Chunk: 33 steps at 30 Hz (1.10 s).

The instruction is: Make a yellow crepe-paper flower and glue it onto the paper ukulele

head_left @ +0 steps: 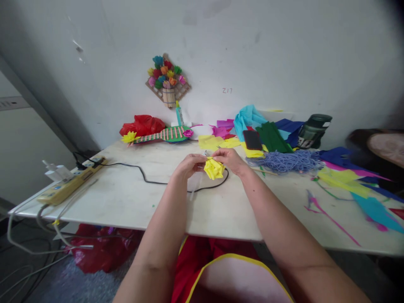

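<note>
Both hands meet over the middle of the white table point(132, 198). Between them is a crumpled yellow paper flower point(214, 168). My left hand point(188, 165) pinches its left side with fingers closed. My right hand point(229, 160) curls over its top and right side, fingers also closed on it. A thin pale stick point(193, 191) hangs down below the flower towards me. A black cable point(148, 179) loops on the table just behind and under the hands.
A yellow power strip point(71, 184) with plugs lies at the left edge. Coloured paper sheets point(268, 134), a phone point(252, 139), a blue cord pile point(284, 161) and a dark jar point(313, 131) crowd the back right. Paper scraps point(353, 185) litter the right. A paper-flower decoration point(167, 80) hangs on the wall.
</note>
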{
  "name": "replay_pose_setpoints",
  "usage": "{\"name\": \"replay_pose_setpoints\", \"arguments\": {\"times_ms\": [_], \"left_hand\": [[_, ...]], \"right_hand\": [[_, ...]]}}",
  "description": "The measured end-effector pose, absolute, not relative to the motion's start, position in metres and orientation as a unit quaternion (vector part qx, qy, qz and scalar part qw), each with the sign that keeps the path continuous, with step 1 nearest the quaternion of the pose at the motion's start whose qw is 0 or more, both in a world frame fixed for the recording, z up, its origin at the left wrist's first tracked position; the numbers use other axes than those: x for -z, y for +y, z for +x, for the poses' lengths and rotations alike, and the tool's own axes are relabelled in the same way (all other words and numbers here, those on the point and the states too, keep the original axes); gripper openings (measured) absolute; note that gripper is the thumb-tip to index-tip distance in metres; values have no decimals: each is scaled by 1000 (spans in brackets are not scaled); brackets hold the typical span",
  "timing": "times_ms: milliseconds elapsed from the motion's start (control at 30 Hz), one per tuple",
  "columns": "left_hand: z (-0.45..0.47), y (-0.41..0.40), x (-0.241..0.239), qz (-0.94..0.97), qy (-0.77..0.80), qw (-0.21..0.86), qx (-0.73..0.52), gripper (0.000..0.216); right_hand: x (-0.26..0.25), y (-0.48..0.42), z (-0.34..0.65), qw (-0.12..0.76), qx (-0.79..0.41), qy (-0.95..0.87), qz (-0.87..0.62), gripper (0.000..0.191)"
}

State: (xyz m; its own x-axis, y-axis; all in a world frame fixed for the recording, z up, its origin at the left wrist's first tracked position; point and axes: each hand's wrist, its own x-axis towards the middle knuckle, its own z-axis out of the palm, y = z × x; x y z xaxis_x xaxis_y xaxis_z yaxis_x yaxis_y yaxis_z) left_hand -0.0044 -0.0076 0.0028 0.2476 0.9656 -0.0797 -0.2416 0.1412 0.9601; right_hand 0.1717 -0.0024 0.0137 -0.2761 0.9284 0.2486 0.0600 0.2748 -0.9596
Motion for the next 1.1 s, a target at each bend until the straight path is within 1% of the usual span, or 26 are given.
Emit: {"name": "replay_pose_setpoints", "arguments": {"times_ms": [200,367,633,733,900,1000,1100], "left_hand": [[-2,-8,-4,481,407,614,-476,19],[-1,-6,-2,494,402,593,-493,22],[-1,-6,-1,503,411,576,-496,24],[-1,-6,-2,518,424,559,-490,25],[0,-9,-5,536,440,536,-482,25],[0,-9,-6,542,442,533,-477,26],[0,-9,-6,549,440,531,-472,26]], "right_hand": [[-14,-2,170,472,-460,-654,-371,15],[-12,0,171,454,-460,-666,-371,22],[-14,0,175,437,-401,-709,-381,24],[-14,1,175,438,-343,-744,-371,22],[-13,6,177,430,-206,-810,-342,19],[-15,5,180,398,-122,-841,-346,20],[-19,1,180,342,-29,-864,-369,21]]}}
